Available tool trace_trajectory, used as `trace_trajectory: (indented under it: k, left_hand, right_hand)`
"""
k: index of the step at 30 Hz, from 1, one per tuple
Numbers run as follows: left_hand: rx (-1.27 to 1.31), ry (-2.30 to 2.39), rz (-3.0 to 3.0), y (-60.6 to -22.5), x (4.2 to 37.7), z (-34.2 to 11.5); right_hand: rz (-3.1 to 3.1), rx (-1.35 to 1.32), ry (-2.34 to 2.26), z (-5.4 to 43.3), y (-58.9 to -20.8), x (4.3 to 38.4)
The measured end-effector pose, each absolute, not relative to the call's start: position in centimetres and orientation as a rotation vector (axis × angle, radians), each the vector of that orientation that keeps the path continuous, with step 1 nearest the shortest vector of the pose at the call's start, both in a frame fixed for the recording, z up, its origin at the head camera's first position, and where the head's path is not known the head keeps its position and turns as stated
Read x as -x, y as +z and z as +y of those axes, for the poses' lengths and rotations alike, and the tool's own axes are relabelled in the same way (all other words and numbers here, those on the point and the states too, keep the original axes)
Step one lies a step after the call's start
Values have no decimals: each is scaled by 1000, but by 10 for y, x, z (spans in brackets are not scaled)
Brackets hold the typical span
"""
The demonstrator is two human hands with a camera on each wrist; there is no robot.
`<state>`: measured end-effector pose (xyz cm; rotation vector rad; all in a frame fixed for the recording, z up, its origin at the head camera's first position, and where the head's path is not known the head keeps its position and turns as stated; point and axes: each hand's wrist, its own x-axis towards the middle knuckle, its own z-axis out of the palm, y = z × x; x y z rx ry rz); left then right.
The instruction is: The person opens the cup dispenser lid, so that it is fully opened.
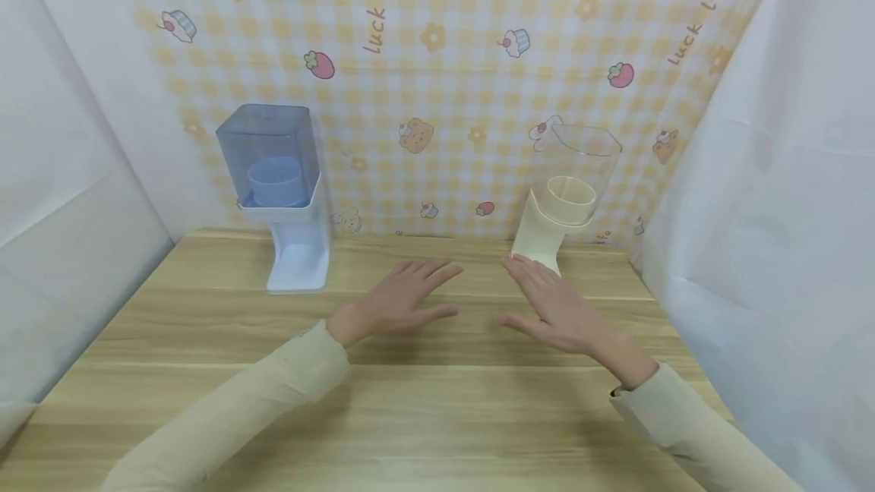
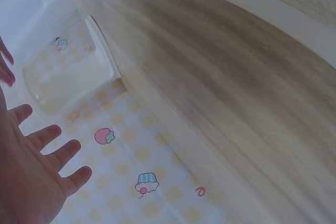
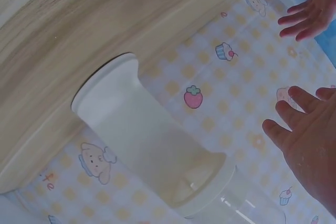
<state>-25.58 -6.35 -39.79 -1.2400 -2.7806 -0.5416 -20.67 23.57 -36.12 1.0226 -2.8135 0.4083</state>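
My left hand (image 1: 399, 301) hovers over the middle of the table with its fingers extended, holding nothing. Facing it, my right hand (image 1: 557, 313) is held out with straight fingers and an empty palm. Behind the right fingertips stands a cream dispenser (image 1: 536, 238) with a clear container on top; in the head view the hand covers part of its base. A blue dispenser (image 1: 273, 165) with a tinted square container and a pale stand is at the back left, apart from the left hand. In the right wrist view the cream dispenser (image 3: 147, 129) stands beside the right hand (image 3: 310, 140).
The wood-grain table (image 1: 424, 416) runs back to a yellow checked cloth (image 1: 437, 97) printed with cupcakes and strawberries. White sheets hang at the left (image 1: 61, 135) and right (image 1: 772, 173) sides.
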Motion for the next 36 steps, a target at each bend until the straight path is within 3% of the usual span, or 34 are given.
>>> trace_trajectory:
  k: [17,36]
  left_hand:
    - [1171,-971,-2733,-392,288,-34]
    - [873,-1852,-2664,-388,329,35]
  right_hand:
    - [-2790,-664,425,263,-351,211]
    - [-2712,-15,960,293,-329,242]
